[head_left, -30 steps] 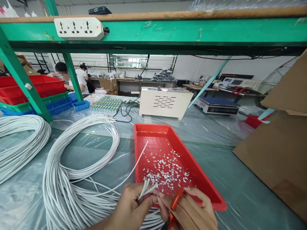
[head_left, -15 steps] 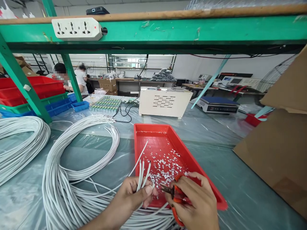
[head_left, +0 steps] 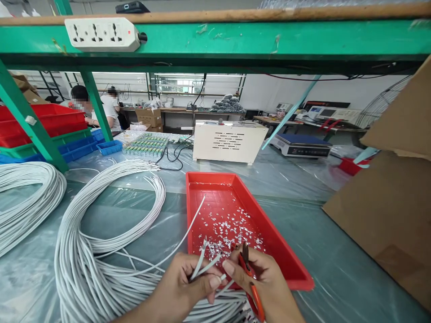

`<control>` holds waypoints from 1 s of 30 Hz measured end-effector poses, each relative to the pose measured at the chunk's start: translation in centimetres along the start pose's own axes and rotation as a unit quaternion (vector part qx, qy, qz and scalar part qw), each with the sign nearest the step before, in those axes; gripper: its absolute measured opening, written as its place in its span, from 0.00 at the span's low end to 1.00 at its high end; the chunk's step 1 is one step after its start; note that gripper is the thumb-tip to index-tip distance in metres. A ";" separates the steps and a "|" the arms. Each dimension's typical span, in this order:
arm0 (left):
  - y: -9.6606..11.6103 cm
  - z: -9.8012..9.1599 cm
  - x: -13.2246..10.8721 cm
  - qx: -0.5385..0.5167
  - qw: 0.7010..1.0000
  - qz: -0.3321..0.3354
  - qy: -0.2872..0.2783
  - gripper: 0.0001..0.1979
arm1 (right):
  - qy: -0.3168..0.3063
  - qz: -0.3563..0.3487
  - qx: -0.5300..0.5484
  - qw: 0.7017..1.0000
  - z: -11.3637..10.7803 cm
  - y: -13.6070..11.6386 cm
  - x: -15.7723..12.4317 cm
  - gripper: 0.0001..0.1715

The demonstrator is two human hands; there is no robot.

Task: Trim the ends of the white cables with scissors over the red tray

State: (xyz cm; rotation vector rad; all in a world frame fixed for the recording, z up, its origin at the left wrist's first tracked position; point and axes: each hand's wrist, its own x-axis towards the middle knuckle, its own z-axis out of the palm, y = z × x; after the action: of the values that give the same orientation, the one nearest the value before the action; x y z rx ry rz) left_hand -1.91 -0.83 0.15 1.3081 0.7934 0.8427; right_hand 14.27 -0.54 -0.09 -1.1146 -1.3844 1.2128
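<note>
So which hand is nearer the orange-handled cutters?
Right. The right hand holds the orange-handled cutters; the left hand is to their left, apart from them, pinching white cables.

I see my right hand [head_left: 271,279] has swung the orange-handled cutters [head_left: 247,268] from pointing left to blades-up, while the white cable ends [head_left: 200,261] in my left hand [head_left: 186,285] now lean rightward.

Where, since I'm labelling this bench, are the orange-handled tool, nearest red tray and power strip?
Orange-handled tool [head_left: 257,301], head view: lower orange handle.
Nearest red tray [head_left: 263,226], head view: right inner wall.
Power strip [head_left: 103,37], head view: front face.
</note>
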 end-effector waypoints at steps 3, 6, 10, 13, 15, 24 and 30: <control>0.1 -0.1 0.1 -0.003 1.000 0.007 -0.006 0.15 | -0.071 0.055 0.069 0.994 -0.1 0.1 0.2 0.16; 0.3 -0.2 0.1 -0.016 1.000 0.007 -0.024 0.14 | -0.108 0.102 0.114 0.982 -0.2 0.2 0.3 0.18; 0.3 -0.2 0.2 -0.048 0.997 -0.022 -0.052 0.15 | -0.129 0.145 0.138 0.971 0.1 0.2 0.3 0.22; 0.4 -0.2 0.4 -0.066 0.996 -0.035 -0.054 0.17 | -0.132 0.146 0.130 0.972 0.3 0.4 0.5 0.22; 0.3 -0.2 0.5 -0.076 0.995 -0.043 -0.039 0.17 | -0.093 0.117 0.089 0.985 0.0 0.5 0.6 0.21; 0.2 -0.7 0.5 -0.148 0.985 -0.083 0.033 0.13 | 0.213 -0.310 -0.363 0.852 -2.2 -0.3 0.0 0.11; 0.6 -0.7 0.4 -0.152 0.985 -0.074 0.023 0.12 | 0.149 -0.316 -0.469 0.811 -0.4 0.6 -0.3 0.10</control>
State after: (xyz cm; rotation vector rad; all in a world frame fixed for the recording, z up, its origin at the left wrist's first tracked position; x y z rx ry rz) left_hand -2.35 -0.14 0.62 0.9526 0.7553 0.8408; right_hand 14.74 -0.72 -0.70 -1.2262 -1.9235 -0.2040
